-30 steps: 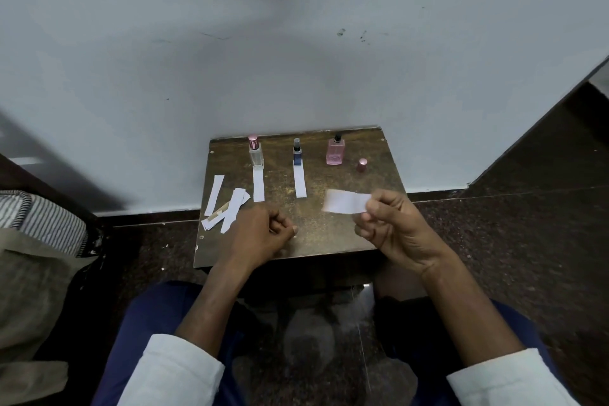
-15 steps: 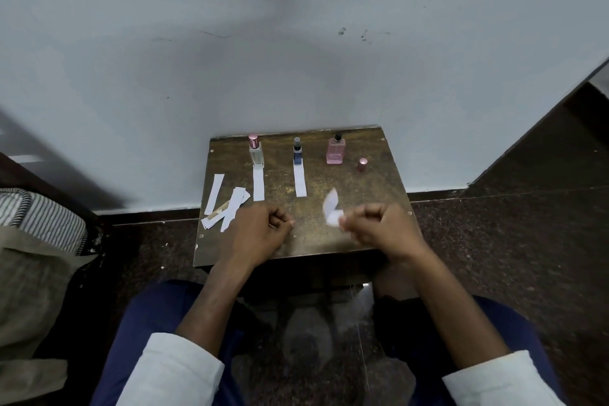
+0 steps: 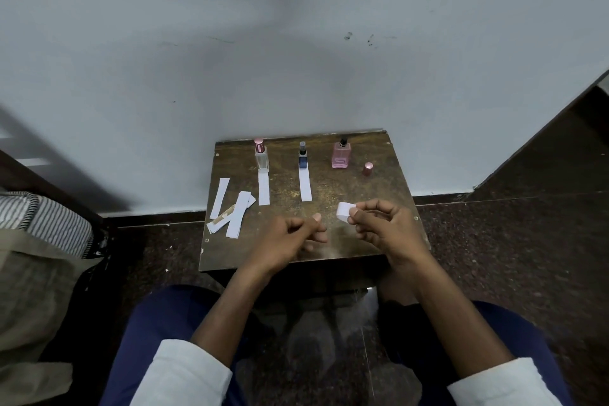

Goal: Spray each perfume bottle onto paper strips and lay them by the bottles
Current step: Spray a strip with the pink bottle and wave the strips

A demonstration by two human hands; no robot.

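Three perfume bottles stand in a row at the back of the small brown table [image 3: 389,208]: a clear bottle with a pink cap [image 3: 261,156], a slim dark blue bottle [image 3: 302,158] and an uncapped pink bottle [image 3: 341,155]. One white strip [image 3: 264,188] lies in front of the clear bottle, another strip [image 3: 305,184] in front of the blue one. My right hand [image 3: 389,227] pinches a folded white paper strip [image 3: 344,210] above the table's front right. My left hand [image 3: 290,241] hovers beside it, fingers loosely curled, holding nothing.
A pink cap [image 3: 368,168] stands right of the pink bottle. Several spare paper strips [image 3: 230,211] lie in a loose pile on the table's left side. A wall rises directly behind the table. A striped and beige fabric bag [image 3: 36,241] sits on the floor at left.
My right hand turned the strip from stretched out flat to folded at its fingertips and shifted slightly right. My left hand loosened from a fist, thumb now raised.
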